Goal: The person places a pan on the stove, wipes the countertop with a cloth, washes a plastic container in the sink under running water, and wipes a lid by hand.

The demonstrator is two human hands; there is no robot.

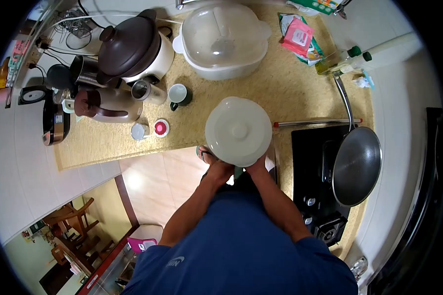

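A round, pale cream lid [225, 140] with a knob in its middle covers what looks like a pot, held in front of my body at the counter's front edge. Below its near rim shows a green piece [238, 173], perhaps a handle. My left hand [220, 172] is closed at the near left side, close to the green piece. At the near right side my right hand [257, 165] grips under the rim. Fingers of both hands are partly hidden by the lid, and so is the pot's body.
On the counter [197, 123] stand a dark-lidded cooker [128, 46], a white container with a clear cover [226, 42], a thermos jug [110, 104], a mug [180, 95] and jars. To the right, a wok [358, 167] rests on the black stove [310, 172].
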